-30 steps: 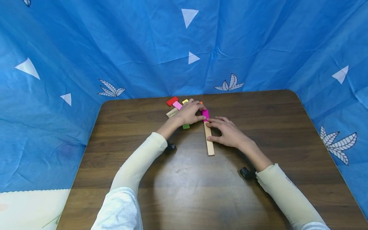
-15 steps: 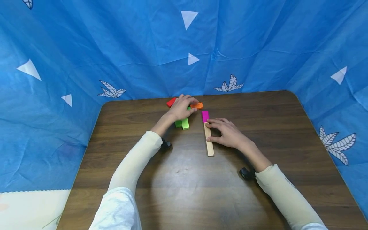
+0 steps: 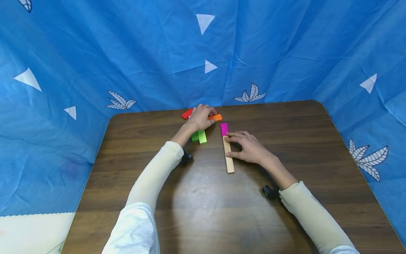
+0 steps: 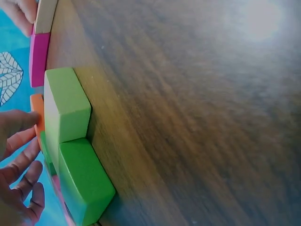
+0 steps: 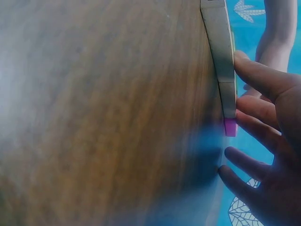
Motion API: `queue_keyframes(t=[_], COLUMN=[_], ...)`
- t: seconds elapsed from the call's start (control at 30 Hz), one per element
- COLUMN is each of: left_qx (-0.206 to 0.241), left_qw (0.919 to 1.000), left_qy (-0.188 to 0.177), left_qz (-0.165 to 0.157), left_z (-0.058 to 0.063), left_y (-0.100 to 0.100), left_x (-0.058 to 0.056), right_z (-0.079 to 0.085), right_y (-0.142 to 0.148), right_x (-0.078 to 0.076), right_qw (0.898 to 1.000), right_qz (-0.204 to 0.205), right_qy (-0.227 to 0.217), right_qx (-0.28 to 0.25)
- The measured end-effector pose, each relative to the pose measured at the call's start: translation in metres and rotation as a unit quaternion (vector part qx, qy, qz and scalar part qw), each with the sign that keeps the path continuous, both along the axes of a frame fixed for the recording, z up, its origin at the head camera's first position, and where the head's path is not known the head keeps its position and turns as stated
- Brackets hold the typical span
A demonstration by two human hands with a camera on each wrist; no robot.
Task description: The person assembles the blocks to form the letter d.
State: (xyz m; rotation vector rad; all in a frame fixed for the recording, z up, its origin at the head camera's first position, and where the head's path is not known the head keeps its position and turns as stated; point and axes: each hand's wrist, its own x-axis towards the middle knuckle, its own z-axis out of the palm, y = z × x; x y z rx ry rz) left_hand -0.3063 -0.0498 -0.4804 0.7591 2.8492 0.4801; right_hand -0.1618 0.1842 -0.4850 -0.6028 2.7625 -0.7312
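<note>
My left hand (image 3: 199, 118) is over a small pile of coloured blocks at the table's far side. Its thumb and a finger pinch an orange block (image 3: 217, 118), whose right end sticks out. A light green block (image 3: 202, 137) and a darker green block (image 3: 195, 137) lie below that hand. To the right, plain wooden blocks (image 3: 228, 158) form a straight row end to end, with a magenta block (image 3: 224, 129) at its far end. My right hand (image 3: 250, 148) rests thumb and fingertips along this row, fingers loosely extended. The left hand hides much of the pile.
A red block (image 3: 187, 114) lies at the pile's back left, and a pink block (image 4: 62, 200) shows behind the green ones. The brown wooden table (image 3: 285, 134) ends at a blue curtain (image 3: 165, 53) on the far side.
My left hand has let go of the magenta block and moved left to the pile, where it meets the orange block. The right hand has stayed on the row.
</note>
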Motion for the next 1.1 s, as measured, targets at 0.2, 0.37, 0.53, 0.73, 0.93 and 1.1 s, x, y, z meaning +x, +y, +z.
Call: queue_keyframes(t=[0.2,0.37,0.53,0.73,0.93,1.1], left_qx=[0.021,0.022,0.011,0.048,0.049,0.011], left_qw=[0.9988,0.9977,0.998,0.9979,0.9973,0.9973], left_qy=[-0.013,-0.012,-0.016,-0.04,-0.049,-0.067], left_qz=[0.043,0.063,0.061,0.018,-0.023,-0.029], left_z=[-0.006,-0.009,-0.008,0.001,0.008,0.008], left_y=[-0.002,-0.001,0.0,0.0,-0.002,-0.004], left_x=[-0.006,-0.009,-0.012,-0.016,-0.018,-0.017], right_z=[-0.002,-0.003,-0.002,0.0,0.0,0.001], right_y=[-0.002,-0.002,-0.002,0.001,0.001,0.0], right_x=[0.0,0.0,0.0,0.0,-0.001,-0.001], right_qw=[1.0,1.0,1.0,1.0,1.0,1.0], right_qz=[0.001,-0.001,-0.004,-0.003,-0.001,-0.001], right_qy=[-0.003,-0.004,-0.008,-0.007,-0.007,-0.007], right_qx=[0.0,0.0,0.0,0.0,0.005,0.005])
